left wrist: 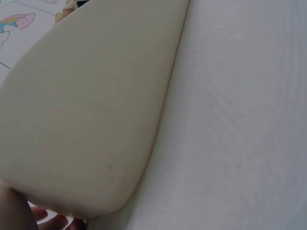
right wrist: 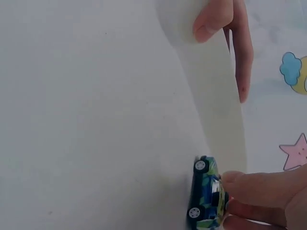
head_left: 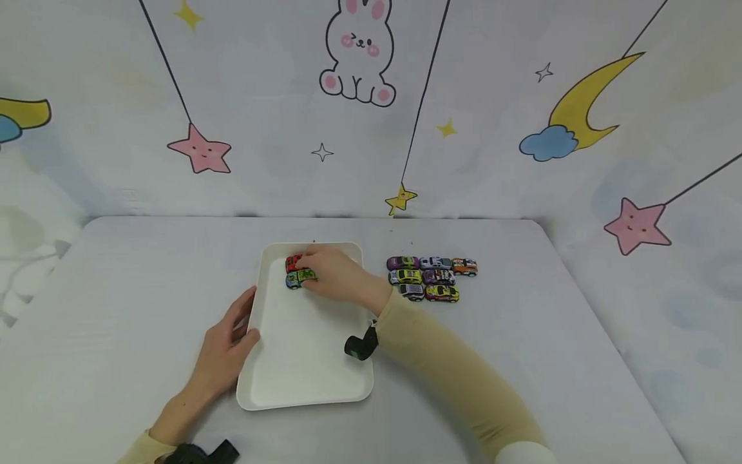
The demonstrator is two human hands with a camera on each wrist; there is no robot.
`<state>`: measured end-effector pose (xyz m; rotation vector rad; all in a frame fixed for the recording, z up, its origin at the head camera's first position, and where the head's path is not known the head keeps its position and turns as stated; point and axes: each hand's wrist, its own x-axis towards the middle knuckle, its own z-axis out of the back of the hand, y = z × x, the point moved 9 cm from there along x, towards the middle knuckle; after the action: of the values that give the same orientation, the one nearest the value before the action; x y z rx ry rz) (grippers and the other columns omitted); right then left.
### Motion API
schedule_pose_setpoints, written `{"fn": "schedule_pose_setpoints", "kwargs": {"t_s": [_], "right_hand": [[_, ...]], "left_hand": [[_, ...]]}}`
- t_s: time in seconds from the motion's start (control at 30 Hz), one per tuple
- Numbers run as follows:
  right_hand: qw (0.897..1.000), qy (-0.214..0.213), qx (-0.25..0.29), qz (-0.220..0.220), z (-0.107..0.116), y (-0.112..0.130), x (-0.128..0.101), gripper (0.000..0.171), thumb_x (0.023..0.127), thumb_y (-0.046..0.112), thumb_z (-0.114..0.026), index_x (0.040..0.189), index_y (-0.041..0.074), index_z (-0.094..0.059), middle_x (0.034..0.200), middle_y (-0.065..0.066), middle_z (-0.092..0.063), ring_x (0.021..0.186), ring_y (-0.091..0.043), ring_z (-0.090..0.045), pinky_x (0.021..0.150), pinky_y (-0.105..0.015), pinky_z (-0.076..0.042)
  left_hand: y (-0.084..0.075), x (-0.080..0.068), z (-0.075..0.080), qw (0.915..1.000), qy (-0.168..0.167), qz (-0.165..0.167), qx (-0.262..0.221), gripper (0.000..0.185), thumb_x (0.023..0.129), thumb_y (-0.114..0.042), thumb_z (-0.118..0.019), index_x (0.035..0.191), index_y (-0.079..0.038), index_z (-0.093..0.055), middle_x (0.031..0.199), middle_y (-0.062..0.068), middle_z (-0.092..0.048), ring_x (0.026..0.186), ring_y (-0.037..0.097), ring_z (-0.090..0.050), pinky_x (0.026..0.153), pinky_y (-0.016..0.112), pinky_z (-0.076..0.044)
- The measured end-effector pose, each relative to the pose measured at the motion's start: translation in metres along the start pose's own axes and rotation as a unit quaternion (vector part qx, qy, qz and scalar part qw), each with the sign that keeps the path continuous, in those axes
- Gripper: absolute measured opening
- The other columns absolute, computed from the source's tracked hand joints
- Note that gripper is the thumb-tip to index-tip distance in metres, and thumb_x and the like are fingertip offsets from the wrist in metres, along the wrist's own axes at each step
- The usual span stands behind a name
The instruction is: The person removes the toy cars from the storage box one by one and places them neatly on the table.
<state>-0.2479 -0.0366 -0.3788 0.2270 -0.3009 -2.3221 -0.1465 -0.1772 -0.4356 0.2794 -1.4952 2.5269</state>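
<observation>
A white tray (head_left: 307,374) lies on the table. My left hand (head_left: 223,351) holds its left side, with the thumb over the rim and the fingers along the outer wall, as the right wrist view also shows. At the tray's far left corner, my right hand (head_left: 336,274) pinches a green and blue toy car (right wrist: 206,194) from its roof side. Just beyond that car is a red toy car (head_left: 292,263), partly covered by the fingers. The tray's outer wall (left wrist: 96,110) fills much of the left wrist view.
Right of the tray, several toy cars stand close together in rows, among them a purple one (head_left: 402,263), an orange one (head_left: 465,267) and a yellow one (head_left: 442,293). A cloth backdrop (head_left: 261,84) with cartoon prints rises behind the table (head_left: 145,277).
</observation>
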Motion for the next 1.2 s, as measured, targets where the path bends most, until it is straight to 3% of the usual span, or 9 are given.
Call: {"fn": "schedule_pose_setpoints", "kwargs": {"t_s": [0.17, 0.47, 0.7, 1.2], "right_hand": [[1.0, -0.002, -0.021, 0.004, -0.006, 0.0, 0.003, 0.028, 0.094, 0.016, -0.069, 0.12, 0.009, -0.071, 0.119, -0.004, -0.063, 0.107, -0.016, -0.056, 0.098, -0.027, -0.047], [1.0, -0.006, -0.022, 0.0, -0.01, -0.004, 0.003, 0.03, 0.093, 0.013, -0.068, 0.123, 0.008, -0.07, 0.134, -0.007, -0.06, 0.125, -0.019, -0.055, 0.11, -0.03, -0.042], [0.999, -0.02, -0.023, -0.019, -0.012, -0.007, 0.003, 0.03, 0.092, 0.01, -0.069, 0.121, 0.01, -0.071, 0.139, -0.005, -0.058, 0.129, -0.019, -0.055, 0.109, -0.029, -0.044], [0.998, -0.017, -0.008, -0.066, -0.009, -0.028, -0.016, 0.031, 0.092, 0.004, -0.068, 0.122, 0.01, -0.072, 0.111, -0.004, -0.066, 0.102, -0.018, -0.063, 0.089, -0.031, -0.054]], "left_hand": [[-0.001, 0.0, 0.0, 1.0, -0.003, 0.001, 0.007, 0.067, 0.091, 0.006, -0.052, 0.155, -0.009, -0.036, 0.149, 0.021, -0.048, 0.131, 0.042, -0.052, 0.093, 0.001, -0.038], [-0.001, 0.0, 0.0, 0.9999, -0.003, 0.005, 0.009, 0.067, 0.091, 0.005, -0.052, 0.155, -0.01, -0.036, 0.149, 0.021, -0.048, 0.13, 0.041, -0.053, 0.092, 0.001, -0.038], [-0.001, 0.0, 0.0, 0.9999, -0.004, 0.003, 0.013, 0.067, 0.092, 0.005, -0.052, 0.155, -0.01, -0.036, 0.149, 0.021, -0.048, 0.13, 0.041, -0.053, 0.092, 0.001, -0.037], [-0.001, 0.0, -0.001, 0.9999, -0.004, 0.007, 0.008, 0.067, 0.092, 0.005, -0.052, 0.155, -0.011, -0.036, 0.149, 0.02, -0.049, 0.128, 0.041, -0.054, 0.092, 0.001, -0.038]]}}
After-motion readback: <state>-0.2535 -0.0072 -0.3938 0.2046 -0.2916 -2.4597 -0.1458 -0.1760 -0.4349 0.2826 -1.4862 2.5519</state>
